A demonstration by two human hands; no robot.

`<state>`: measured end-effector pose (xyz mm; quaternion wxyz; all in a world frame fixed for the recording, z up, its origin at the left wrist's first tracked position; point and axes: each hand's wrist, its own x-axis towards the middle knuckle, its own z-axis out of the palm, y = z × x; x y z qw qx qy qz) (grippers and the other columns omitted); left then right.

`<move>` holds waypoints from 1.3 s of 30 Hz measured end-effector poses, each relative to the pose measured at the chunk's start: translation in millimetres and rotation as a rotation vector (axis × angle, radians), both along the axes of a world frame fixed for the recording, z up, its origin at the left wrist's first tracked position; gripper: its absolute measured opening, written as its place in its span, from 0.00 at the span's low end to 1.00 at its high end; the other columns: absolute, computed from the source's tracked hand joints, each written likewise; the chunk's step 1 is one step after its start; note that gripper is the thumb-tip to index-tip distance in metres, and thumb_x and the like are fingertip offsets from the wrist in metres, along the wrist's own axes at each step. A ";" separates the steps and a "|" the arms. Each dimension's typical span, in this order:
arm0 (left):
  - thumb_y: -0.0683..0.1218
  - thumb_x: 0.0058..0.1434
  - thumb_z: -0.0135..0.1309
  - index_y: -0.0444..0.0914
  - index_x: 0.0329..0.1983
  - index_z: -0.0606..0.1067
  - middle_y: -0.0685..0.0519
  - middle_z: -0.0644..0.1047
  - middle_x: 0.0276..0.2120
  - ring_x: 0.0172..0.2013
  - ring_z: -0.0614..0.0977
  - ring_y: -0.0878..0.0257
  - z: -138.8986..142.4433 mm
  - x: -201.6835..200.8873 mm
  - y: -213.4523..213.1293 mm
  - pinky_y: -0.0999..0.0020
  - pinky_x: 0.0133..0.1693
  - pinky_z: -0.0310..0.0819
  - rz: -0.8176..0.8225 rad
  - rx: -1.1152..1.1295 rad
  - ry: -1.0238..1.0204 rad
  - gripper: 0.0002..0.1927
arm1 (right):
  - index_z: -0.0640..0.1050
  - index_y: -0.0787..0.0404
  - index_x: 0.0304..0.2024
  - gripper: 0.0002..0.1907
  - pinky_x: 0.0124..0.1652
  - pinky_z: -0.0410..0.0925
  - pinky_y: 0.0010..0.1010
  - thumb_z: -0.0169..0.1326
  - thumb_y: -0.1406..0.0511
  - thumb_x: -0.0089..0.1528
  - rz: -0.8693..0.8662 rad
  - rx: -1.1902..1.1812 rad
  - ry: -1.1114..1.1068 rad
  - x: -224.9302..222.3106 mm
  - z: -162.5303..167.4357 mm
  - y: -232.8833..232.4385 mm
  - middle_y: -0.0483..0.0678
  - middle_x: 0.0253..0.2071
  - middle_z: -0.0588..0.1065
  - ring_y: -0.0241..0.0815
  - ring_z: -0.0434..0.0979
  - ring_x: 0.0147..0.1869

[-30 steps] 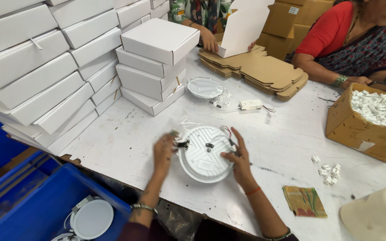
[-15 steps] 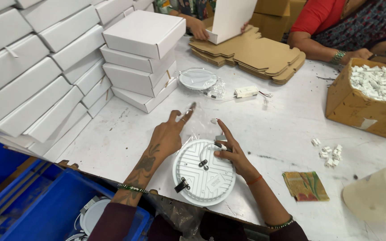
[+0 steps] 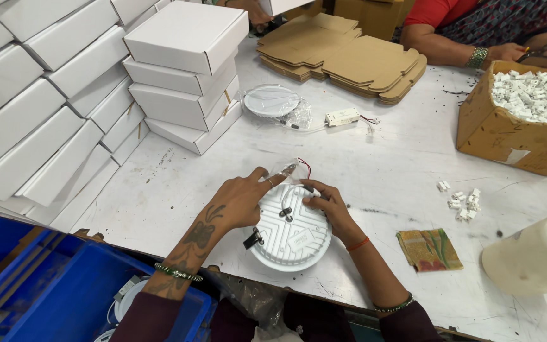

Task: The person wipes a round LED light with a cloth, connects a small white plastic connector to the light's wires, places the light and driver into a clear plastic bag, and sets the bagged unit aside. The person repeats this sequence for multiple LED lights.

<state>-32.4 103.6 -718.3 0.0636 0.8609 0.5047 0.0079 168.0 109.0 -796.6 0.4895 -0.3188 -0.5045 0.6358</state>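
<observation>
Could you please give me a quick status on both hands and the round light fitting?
Left hand and right hand on the round white light fitting, face down on the table edge. Fingers at its wires. Nothing blocking.

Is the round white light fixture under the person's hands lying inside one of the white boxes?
No, the round white light fixture lies back-up on the bare table, apart from the stacked white boxes.

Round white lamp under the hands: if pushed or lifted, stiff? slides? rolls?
The round white lamp looks like a rigid ribbed disc, so it probably stays stiff. Lying flat on the table, it should slide rather than roll. Its loose wires near the left hand look floppy and may snag. The right hand rests on it.
</observation>
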 end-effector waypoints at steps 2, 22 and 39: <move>0.40 0.46 0.63 0.58 0.71 0.62 0.47 0.70 0.58 0.35 0.84 0.52 -5.4 -3.6 -2.7 0.59 0.35 0.80 0.013 0.035 0.003 0.48 | 0.77 0.72 0.59 0.26 0.43 0.74 0.25 0.54 0.72 0.57 -0.070 -0.050 -0.019 0.1 -0.4 0.4 0.53 0.44 0.80 0.37 0.81 0.42; 0.36 0.48 0.58 0.29 0.73 0.52 0.38 0.55 0.73 0.28 0.84 0.49 -54.4 63.1 -4.5 0.59 0.27 0.79 0.057 0.172 -0.158 0.48 | 0.76 0.65 0.54 0.18 0.34 0.63 0.22 0.59 0.70 0.61 -0.253 0.083 -0.058 -18.3 -1.7 -9.2 0.42 0.35 0.73 0.28 0.66 0.35; 0.33 0.49 0.53 0.37 0.76 0.50 0.43 0.65 0.69 0.20 0.81 0.51 -71.6 21.1 -24.5 0.60 0.22 0.76 -0.125 0.147 -0.203 0.49 | 0.75 0.63 0.61 0.22 0.34 0.72 0.26 0.54 0.69 0.64 -0.129 -0.131 0.137 -15.1 -7.9 0.9 0.47 0.41 0.78 0.33 0.77 0.38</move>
